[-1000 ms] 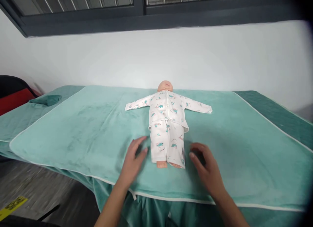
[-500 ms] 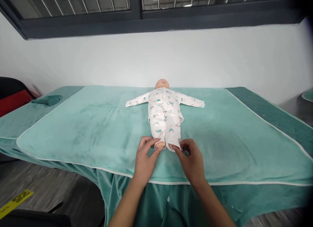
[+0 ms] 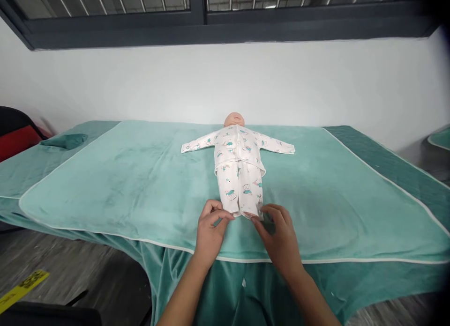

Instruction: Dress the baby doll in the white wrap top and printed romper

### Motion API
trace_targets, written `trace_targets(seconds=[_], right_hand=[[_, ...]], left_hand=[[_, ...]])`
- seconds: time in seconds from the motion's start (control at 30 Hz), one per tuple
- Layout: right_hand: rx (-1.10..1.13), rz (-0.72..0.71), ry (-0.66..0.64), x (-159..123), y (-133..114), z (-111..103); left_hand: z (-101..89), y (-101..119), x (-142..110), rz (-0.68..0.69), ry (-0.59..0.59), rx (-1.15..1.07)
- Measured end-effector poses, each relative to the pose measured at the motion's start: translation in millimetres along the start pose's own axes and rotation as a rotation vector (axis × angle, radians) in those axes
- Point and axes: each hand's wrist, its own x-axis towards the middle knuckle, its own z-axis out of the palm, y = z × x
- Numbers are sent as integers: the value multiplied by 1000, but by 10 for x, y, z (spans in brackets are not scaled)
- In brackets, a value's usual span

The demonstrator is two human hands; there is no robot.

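A baby doll (image 3: 234,119) lies on its back on a green blanket (image 3: 147,185), head toward the wall and arms stretched sideways. It wears a white patterned jacket (image 3: 236,145) and matching pants (image 3: 232,183). My left hand (image 3: 212,230) pinches the hem of the pant leg on the left. On the other leg's hem, my right hand (image 3: 279,232) is closed with thumb and fingertips. The cuffs now cover most of the doll's feet; the fingers hide part of the hems.
Behind the bed runs a white wall (image 3: 140,85) below a dark window frame (image 3: 225,30). A small green cloth bundle (image 3: 64,141) lies at the far left, beside a black and red chair (image 3: 17,137). A yellow label (image 3: 24,288) shows at the lower left.
Both hands have moved inward from beside the legs to the pant hems and closed on them. The hems have come down over the feet.
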Motion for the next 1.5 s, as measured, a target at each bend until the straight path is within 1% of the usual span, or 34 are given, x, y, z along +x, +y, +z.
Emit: trace_targets(seconds=[0.07,0.13,0.2,0.27,0.33,0.5,0.6,0.73,0.8,0.87,0.93,1.0,1.03,1.07,1.13,1.2,1.27,1.33,1.4,1.47,1.5], right_hand=[[-19,-85,-19,74,-94,-1],[-33,-178,-82,162,-188,34],[-49,-227,-130,253,-258,94],[-65,-231,-152,328,-294,157],[-66,-219,-167,375,-308,206],[-26,-217,-167,371,-333,248],[6,-217,-143,324,-352,245],[41,-207,-117,246,-342,248],[45,-206,-116,212,-323,255],[57,-198,-119,183,-299,257],[86,-188,-108,154,-266,242],[134,-168,-78,114,-223,203],[160,-152,-61,91,-199,174],[182,-133,-43,68,-173,138],[216,-107,-5,39,-116,53],[235,-91,21,73,-50,-36],[226,-41,31,223,39,-98],[204,80,51,512,167,-100],[246,290,112,912,337,-23],[361,541,157,1342,532,124],[458,670,147,1540,627,214]], left_hand=[[-7,26,17,10,9,3],[-20,47,37,25,10,5],[-38,59,63,47,-12,16],[-56,56,92,55,-25,39],[-71,37,117,38,-11,62],[-103,-21,133,-19,10,101],[-129,-38,122,15,-16,105],[-144,-97,99,96,-90,69],[-144,-125,83,108,-104,50],[-152,-125,71,67,-112,49],[-181,-101,73,3,-144,34],[-227,-82,97,-59,-180,-12],[-252,-84,122,-85,-177,-41],[-276,-98,158,-114,-153,-66],[-309,-161,267,-171,-61,-102],[-317,-250,434,-221,35,-134],[-297,-335,655,-264,101,-184],[-246,-395,911,-303,139,-239],[-163,-429,1172,-342,145,-271],[-54,-444,1406,-369,154,-304],[4,-447,1505,-370,146,-331]])
